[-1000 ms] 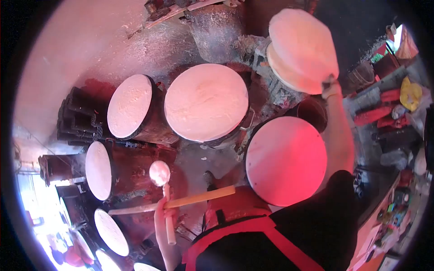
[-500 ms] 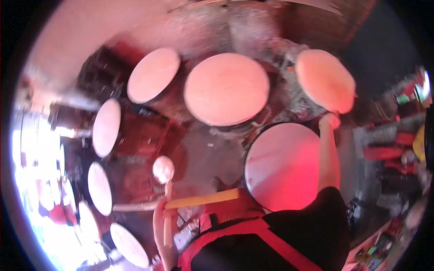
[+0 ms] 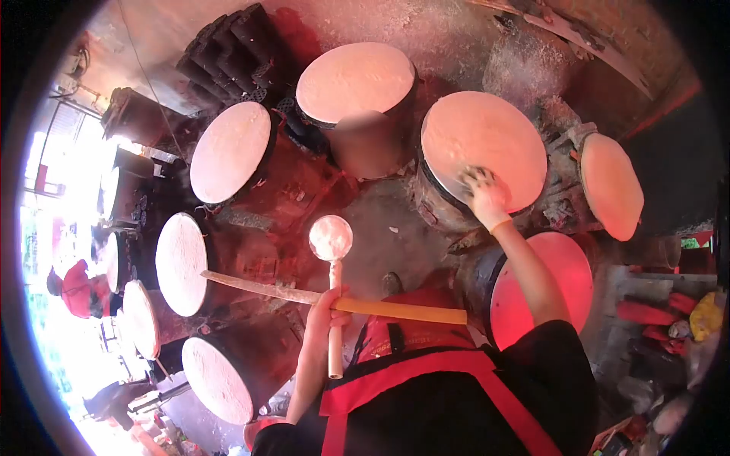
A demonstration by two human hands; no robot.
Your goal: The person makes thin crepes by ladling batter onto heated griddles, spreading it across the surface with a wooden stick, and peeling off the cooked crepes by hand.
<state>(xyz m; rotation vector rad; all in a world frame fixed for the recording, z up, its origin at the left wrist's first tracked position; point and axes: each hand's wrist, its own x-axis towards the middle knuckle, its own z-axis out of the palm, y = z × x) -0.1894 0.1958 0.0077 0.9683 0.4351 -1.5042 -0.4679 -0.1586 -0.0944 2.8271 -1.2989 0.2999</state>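
My left hand [image 3: 327,305] is closed round two tools at once. One is a ladle [image 3: 330,237] with a round, white-coated bowl and a pale handle; the other is a long flat wooden stick [image 3: 403,309], pale at one end and yellow at the other, lying crosswise. Ahead and to the right, my right hand [image 3: 488,199] reaches onto a round, pale, dough-like sheet [image 3: 483,140] on a drum-shaped stove. Its fingers are spread near the sheet's lower edge, slightly blurred. Closer to my body, a pink-lit round plate [image 3: 544,285] sits under my right forearm.
More pale round tops surround me, including one ahead [image 3: 356,80], one at front left [image 3: 230,152] and one at far right [image 3: 612,186]. Dark ridged cylinders [image 3: 236,49] are stacked behind. A person in red [image 3: 76,289] is at the far left.
The view has turned, shifting the surroundings. My right hand has moved from beside the rightmost round top to the pale sheet on its left. My left hand still grips the ladle and stick.
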